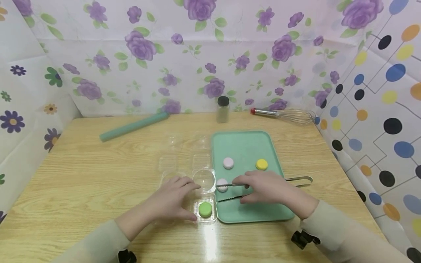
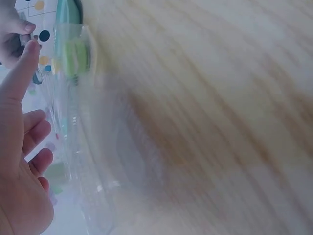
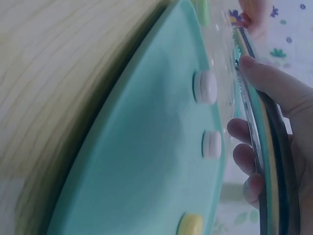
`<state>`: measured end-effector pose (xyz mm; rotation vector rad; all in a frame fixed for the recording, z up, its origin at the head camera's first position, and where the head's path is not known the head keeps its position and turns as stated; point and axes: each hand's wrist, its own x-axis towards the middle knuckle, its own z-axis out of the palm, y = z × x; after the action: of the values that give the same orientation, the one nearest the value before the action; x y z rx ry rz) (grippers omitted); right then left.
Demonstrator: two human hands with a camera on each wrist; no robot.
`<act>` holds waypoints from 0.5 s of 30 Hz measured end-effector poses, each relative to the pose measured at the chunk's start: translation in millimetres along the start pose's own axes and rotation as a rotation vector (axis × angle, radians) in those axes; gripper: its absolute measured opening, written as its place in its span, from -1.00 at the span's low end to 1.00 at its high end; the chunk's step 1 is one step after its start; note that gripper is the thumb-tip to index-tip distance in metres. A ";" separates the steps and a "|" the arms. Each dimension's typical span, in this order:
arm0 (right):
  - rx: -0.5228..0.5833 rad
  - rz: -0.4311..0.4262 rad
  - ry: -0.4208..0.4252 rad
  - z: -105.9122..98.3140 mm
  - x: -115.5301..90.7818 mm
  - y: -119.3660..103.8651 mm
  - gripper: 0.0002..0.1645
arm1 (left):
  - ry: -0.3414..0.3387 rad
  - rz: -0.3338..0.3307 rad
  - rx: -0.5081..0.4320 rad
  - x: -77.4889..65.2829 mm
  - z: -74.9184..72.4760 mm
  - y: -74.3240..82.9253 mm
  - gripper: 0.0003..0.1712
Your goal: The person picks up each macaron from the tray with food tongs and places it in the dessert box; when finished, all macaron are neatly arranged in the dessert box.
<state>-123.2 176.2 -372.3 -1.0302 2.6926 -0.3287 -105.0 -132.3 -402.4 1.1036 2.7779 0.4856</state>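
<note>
My right hand [image 1: 266, 188] grips a pair of metal tongs [image 1: 297, 178] over the green tray [image 1: 246, 146]. The tongs' two serrated tips are spread apart near the tray's left edge, the upper one overlapping a pale pink macaron [image 1: 222, 188] in the head view. Behind it on the tray lie another pale pink macaron [image 1: 228, 163] and a yellow macaron [image 1: 261, 164]. My left hand [image 1: 172, 197], fingers loosely bent and thumb apart, is over the clear plastic container [image 1: 204, 179], partly hiding it. A green macaron [image 1: 205, 209] sits in the container's front right compartment.
The container's clear lid [image 1: 184, 160] spreads behind it on the wooden table. At the back are a green rolling pin [image 1: 133, 126], a jar with a black cap [image 1: 223, 109] and a whisk [image 1: 286, 115]. Patterned cloth walls border the table.
</note>
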 end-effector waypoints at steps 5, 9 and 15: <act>0.014 0.028 0.008 -0.9 -4.8 10.7 -0.39 | 0.016 -0.016 0.003 3.1 -6.9 -3.0 0.01; 0.001 0.039 0.024 0.5 -6.9 17.8 -0.39 | 0.020 -0.036 -0.007 8.1 -15.0 -6.2 0.03; -0.001 0.067 0.043 5.4 -5.9 25.4 -0.38 | 0.022 -0.095 -0.006 21.7 -28.2 -17.6 0.02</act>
<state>-133.0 198.0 -383.9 -0.9414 2.7579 -0.3410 -138.5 -136.6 -381.4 0.9651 2.8294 0.4982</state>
